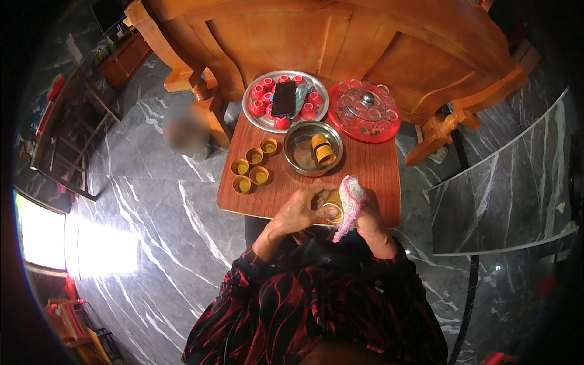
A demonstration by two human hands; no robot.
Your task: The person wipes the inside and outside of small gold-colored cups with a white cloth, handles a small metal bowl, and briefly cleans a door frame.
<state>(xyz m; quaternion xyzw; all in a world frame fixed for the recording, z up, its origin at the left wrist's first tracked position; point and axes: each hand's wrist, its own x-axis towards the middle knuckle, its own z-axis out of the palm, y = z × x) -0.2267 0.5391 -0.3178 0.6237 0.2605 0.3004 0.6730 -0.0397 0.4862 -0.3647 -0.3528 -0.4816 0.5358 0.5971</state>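
Above the near edge of a small wooden table (292, 200), my left hand (303, 207) grips a yellow-brown cup (336, 211). My right hand (370, 219) holds a white cloth with a pink border (350, 200) against the cup's right side; most of its fingers are hidden. Several similar cups (259, 175) stand upright in a group on the table's left. Beyond my hands is a round metal basin (296, 153) with some liquid in it, as it appears, and yellow-brown cups (323, 150) lying on their sides at its right.
At the back left, a metal tray (247, 112) carries red cups, a blue cloth and a black phone (284, 99). A red tray (396, 130) beside it holds clear glasses and a glass lid (366, 100). A large wooden bench (292, 41) stands behind the table.
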